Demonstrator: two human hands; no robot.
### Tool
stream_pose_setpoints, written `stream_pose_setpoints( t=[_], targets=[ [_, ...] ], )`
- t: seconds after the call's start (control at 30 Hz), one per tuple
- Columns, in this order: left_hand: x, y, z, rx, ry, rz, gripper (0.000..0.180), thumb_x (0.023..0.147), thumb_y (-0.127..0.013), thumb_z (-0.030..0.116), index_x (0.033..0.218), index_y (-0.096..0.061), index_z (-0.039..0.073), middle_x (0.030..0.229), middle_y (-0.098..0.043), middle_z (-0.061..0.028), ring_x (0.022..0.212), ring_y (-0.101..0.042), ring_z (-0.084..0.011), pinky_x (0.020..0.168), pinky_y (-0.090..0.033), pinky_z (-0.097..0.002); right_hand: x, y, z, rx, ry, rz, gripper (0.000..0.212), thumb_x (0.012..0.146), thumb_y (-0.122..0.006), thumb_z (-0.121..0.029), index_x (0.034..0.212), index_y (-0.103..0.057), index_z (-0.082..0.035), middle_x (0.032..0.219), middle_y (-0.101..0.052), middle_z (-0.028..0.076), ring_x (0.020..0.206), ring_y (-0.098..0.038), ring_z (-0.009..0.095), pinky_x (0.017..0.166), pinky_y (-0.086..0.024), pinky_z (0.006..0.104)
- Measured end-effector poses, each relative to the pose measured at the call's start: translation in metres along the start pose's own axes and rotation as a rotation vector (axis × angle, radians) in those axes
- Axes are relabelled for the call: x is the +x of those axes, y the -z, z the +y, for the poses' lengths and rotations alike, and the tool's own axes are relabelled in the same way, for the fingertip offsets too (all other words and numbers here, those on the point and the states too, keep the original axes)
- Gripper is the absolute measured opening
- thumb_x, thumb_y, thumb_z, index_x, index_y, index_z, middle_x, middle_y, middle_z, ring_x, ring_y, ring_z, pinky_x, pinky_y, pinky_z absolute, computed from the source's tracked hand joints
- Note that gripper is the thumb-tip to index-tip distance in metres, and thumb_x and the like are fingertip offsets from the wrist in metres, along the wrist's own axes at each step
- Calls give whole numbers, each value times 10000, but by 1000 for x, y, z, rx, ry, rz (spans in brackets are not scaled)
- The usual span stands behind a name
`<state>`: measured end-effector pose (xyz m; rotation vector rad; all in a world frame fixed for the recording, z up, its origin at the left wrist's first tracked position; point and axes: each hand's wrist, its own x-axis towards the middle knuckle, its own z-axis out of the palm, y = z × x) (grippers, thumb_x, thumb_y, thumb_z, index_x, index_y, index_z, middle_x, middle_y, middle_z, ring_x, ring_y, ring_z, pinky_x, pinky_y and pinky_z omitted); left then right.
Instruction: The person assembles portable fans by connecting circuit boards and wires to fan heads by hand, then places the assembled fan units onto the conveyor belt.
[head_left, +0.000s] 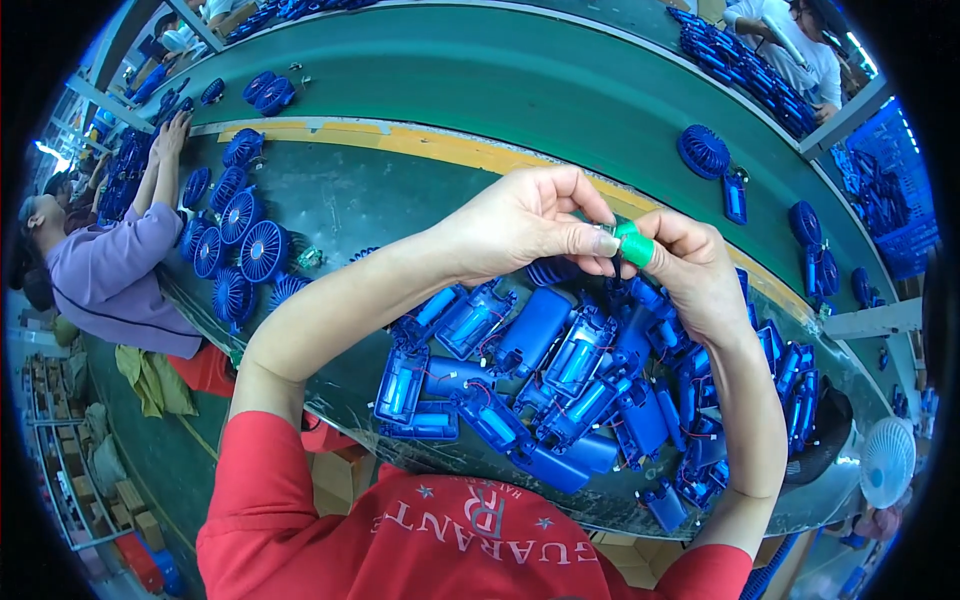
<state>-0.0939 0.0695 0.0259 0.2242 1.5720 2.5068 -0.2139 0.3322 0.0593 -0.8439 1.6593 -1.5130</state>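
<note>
My left hand [540, 225] and my right hand [692, 265] meet over the workbench, fingertips pinched together on a small dark piece that I cannot make out, mostly hidden by the fingers. Green tape [636, 247] wraps the tips of my right thumb and finger. Right below my hands lies a heap of blue plastic handle housings [532, 328], several holding a light blue battery cell [400, 388] with thin wires. Partly covered by my hands, a round blue part [552, 270] sits at the heap's far edge.
Blue fan heads [263, 250] cluster at the left of the bench. Beyond a yellow strip [440, 146], a green conveyor belt [480, 65] carries fan parts [704, 152]. A co-worker in a purple top [115, 260] reaches in at the left. A white fan [887, 462] stands at right.
</note>
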Motion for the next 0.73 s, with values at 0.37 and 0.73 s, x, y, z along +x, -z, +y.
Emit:
stream_pose_setpoints(
  t=[0.37,0.73],
  targets=[
    [41,42,23,594,-250,297,343,1210,-845,183,1502,-782,15,1354,-848,-48,1211,-801,-132,1119,-648,-328,93,139,2,-104,118,567,342,1239,-788,-230,1525,-841,-48,1223,-920,30,1047,-751,48,922,-565,250],
    [-126,118,-11,1701,72,293,562,1005,-980,484,1276,-843,11,1245,-858,-232,1204,-847,-458,985,-686,-576,54,13,55,-873,-69,-155,312,1097,-884,-269,1168,-769,12,958,-703,119,908,-669,201,835,-562,423]
  ],
)
